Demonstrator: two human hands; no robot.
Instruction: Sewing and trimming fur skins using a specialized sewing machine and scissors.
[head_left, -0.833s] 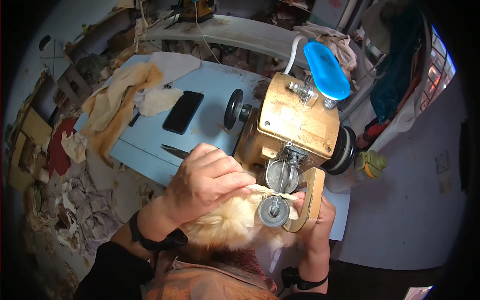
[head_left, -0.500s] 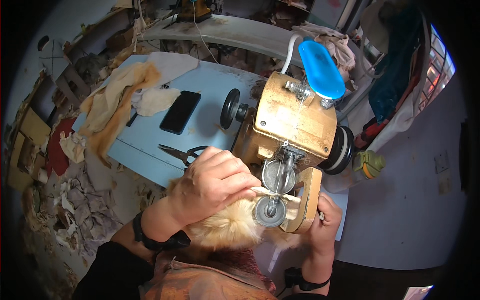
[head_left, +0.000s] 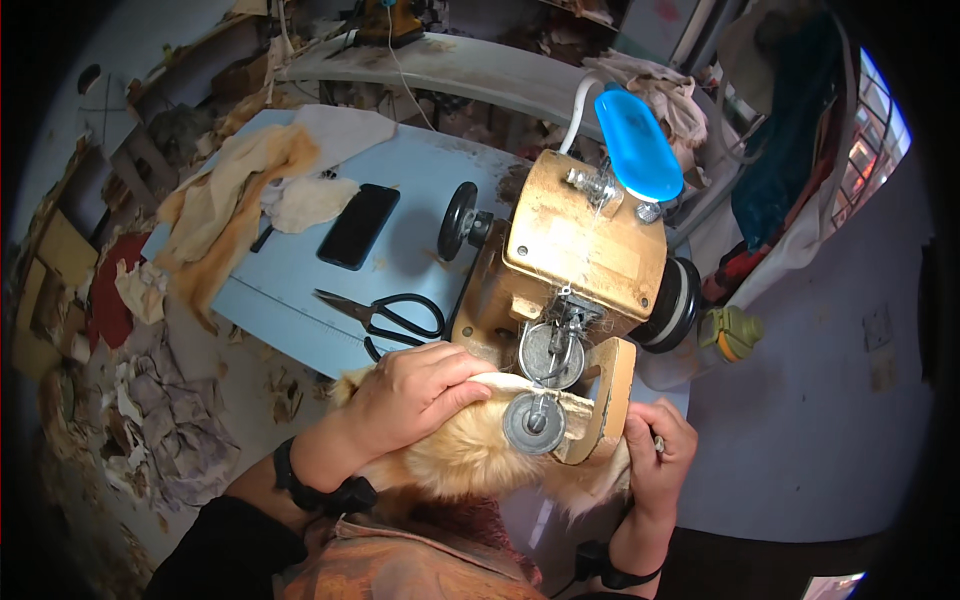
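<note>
The tan, long-haired fur piece lies between both hands at the twin metal discs of the yellowish fur-sewing machine. The left hand presses its top edge, fingers curled; the right hand grips its right end. Black-handled scissors lie nearby on the pale blue table.

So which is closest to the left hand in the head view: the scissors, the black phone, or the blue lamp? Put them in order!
From the left hand:
1. Scissors, on the blue table just above the hand.
2. Black phone, farther up the table, lying flat.
3. Blue lamp, farthest, up over the sewing machine to the right.
</note>
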